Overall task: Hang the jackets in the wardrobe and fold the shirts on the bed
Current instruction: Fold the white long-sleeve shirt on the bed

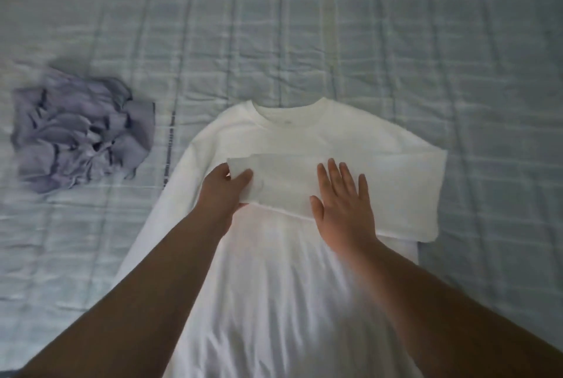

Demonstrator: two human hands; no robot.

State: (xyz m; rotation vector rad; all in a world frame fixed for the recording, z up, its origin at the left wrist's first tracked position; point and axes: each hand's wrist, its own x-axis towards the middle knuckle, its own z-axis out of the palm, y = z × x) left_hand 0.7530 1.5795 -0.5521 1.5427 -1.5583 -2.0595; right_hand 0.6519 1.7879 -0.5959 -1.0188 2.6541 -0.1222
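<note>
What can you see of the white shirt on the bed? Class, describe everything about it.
The white shirt lies flat on the bed, round collar pointing away. It looks like soft, slightly wrinkled cotton. One sleeve is folded across the chest. The left hand pinches that sleeve's cuff; the right hand presses flat on the fold. The other sleeve lies alongside the body.

Two bare forearms are seen, entering from the lower edge of the view. No sleeve is worn on either arm as far up as can be seen. The left hand point(225, 188) and the right hand point(342, 207) are uncovered. On the visible wrists and fingers nothing is worn. The lower forearms are blurred.
</note>
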